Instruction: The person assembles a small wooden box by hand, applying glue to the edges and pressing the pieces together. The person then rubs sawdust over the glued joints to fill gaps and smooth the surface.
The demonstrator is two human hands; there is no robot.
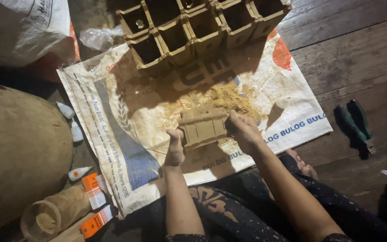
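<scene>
Both forearms reach forward over the lap, and the left hand (175, 150) and right hand (243, 132) clamp the two ends of a small slatted wooden box (204, 127), fingers curled round it, held just above the near edge of the woven sack mat (126, 148). A heap of sawdust (222, 99) sits mid-mat, and a stack of similar open boxes (193, 31) is at the far edge. Off the left edge lie white glue bottles (70, 121) and orange-and-white cartons (94, 192); the pliers (354, 127) are off the right edge.
</scene>
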